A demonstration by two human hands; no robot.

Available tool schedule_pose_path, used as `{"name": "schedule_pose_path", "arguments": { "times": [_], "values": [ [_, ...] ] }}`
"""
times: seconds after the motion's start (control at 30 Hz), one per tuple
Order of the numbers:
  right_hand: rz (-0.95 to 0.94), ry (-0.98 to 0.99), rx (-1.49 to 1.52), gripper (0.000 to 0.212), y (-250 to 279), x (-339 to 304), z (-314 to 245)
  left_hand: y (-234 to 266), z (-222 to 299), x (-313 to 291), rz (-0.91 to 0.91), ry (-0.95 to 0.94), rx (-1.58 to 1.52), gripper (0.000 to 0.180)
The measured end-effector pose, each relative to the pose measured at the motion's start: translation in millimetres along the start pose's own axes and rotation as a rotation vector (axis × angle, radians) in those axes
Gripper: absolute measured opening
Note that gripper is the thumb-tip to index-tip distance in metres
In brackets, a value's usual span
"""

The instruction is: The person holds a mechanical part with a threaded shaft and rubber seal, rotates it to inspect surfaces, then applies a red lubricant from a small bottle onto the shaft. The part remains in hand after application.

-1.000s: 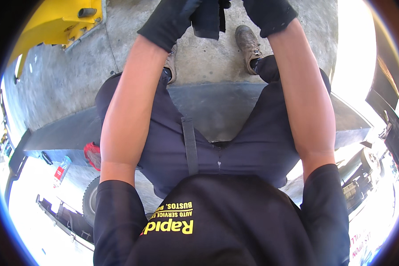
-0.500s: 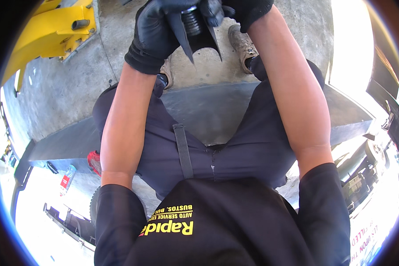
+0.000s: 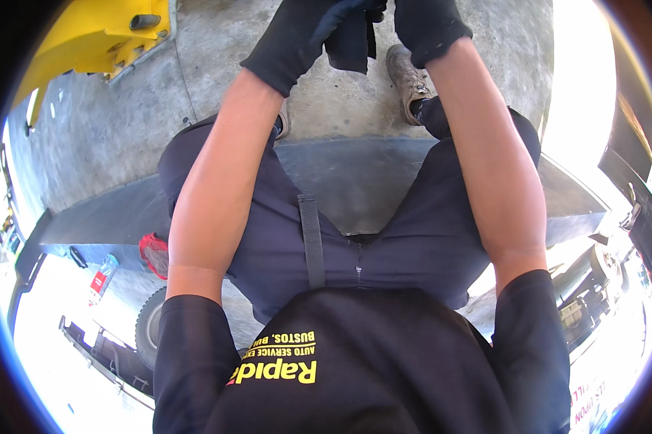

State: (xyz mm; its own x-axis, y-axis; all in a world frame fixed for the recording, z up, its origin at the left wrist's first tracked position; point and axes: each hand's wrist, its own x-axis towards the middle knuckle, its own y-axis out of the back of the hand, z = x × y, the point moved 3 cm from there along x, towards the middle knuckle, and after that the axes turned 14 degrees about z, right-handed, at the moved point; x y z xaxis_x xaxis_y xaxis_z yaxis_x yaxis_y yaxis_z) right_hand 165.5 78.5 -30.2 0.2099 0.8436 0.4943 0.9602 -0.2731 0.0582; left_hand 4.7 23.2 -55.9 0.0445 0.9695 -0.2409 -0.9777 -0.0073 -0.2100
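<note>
The black shirt (image 3: 398,362) bears yellow lettering (image 3: 281,371) (inverted); left hand (image 3: 293,36) holds black part (image 3: 350,49).

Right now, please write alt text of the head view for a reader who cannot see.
A seated person stretches a black-gloved left hand and right hand forward, with a dark piece at the left hand; the upper edge crops both hands. Beneath is a dark bench; yellow metalwork shows at upper left.

blown-out white glare toward both curved rims
</note>
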Motion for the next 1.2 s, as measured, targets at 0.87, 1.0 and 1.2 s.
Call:
{"name": "schedule_pose_path", "arguments": {
  "times": [0.87,1.0,1.2],
  "values": [
    [-0.137,-0.875,0.287,0.040,5,-13,0,-11,17,-16,-0.095,0.260,0.008,0.022],
    [-0.126,-0.911,0.018,0.055,-5,-20,-5,-6,-18,-6,0.025,0.171,0.245,0.013],
    [-0.282,-1.027,0.756,0.070,-8,4,-6,-11,22,-40,-0.094,0.293,-0.167,0.026]
  ]
}}
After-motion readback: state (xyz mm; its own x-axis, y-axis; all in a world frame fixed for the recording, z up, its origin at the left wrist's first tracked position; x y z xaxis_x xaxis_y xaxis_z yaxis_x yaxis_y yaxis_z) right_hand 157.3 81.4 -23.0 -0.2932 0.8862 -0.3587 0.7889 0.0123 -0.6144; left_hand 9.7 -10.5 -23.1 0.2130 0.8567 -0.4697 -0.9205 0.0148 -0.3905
